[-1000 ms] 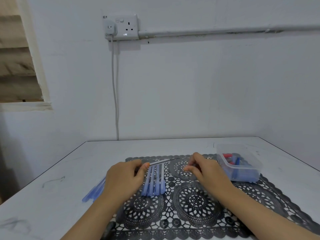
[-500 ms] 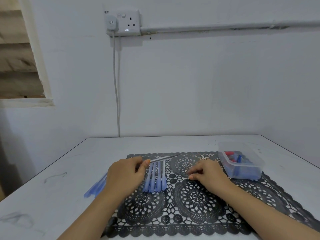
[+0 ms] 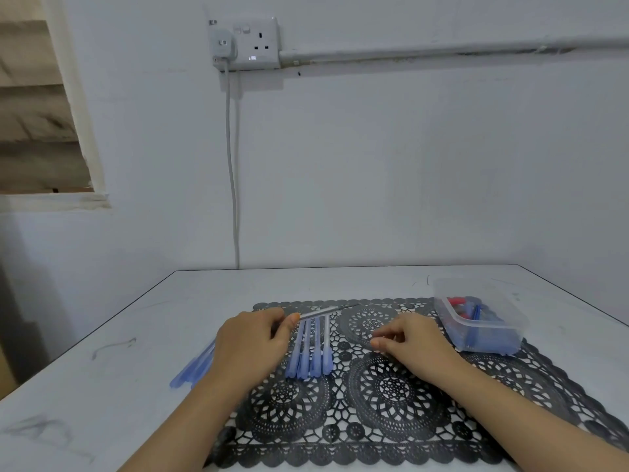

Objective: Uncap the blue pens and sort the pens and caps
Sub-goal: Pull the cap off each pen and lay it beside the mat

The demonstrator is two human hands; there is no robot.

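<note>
Currently you have four slim blue pens (image 3: 308, 349) lying side by side on the black lace-pattern plastic mat (image 3: 391, 403). They touch one another, with their darker blue ends nearest you. One more thin grey-barrelled pen (image 3: 326, 311) is held crosswise just beyond their far ends, its tip pointing right. A further bundle of pale blue pens (image 3: 190, 373) rests on the white surface (image 3: 119, 335) left of the mat, partly hidden by your wrist, so you cannot count it. One clear rectangular plastic tub (image 3: 483, 338) sits at the mat's far right corner, holding red and blue caps (image 3: 468, 310) too jumbled to count.

Your left hand (image 3: 252, 342) lies palm down over the mat's left edge, fingers curled, with thumb and forefinger pinching the left end of the grey-barrelled pen. Your right hand (image 3: 415, 342) sits palm down on the mat between the four pens and the tub, apart from both. Its fingers (image 3: 383, 333) are loosely curled, the thumb tip close under the forefinger; whether they pinch anything cannot be told.
</note>
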